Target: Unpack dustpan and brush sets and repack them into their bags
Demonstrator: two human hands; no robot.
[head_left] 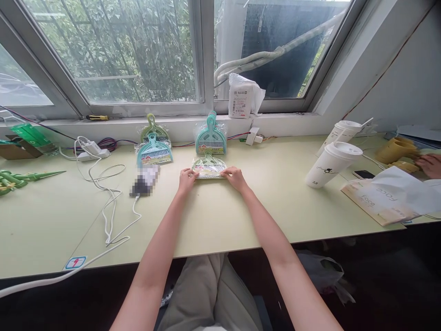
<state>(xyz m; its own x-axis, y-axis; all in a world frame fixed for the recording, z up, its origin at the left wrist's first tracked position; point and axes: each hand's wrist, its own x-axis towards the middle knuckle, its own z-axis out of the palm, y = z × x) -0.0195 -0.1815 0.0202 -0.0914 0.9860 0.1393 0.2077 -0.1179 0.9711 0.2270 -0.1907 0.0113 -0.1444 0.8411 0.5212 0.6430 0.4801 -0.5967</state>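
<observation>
A small green dustpan-and-brush set (208, 166) in clear wrapping lies on the table in front of me. My left hand (188, 179) pinches its left corner, and my right hand (234, 178) pinches the right corner. Just behind it, a stack of blue-green dustpan sets (211, 138) leans at the windowsill. Off to the left, a blue dustpan set (154, 151) stands in front of an olive-green one (153, 126), both wrapped in plastic.
White cables run from a power strip (93, 152) past a blurred phone-like object (145, 180). Two white cups (330, 168) and a tissue pack (382, 197) stand to the right. Another person's hand (429, 164) is at the far right. The table's front edge (220, 252) crosses before my lap.
</observation>
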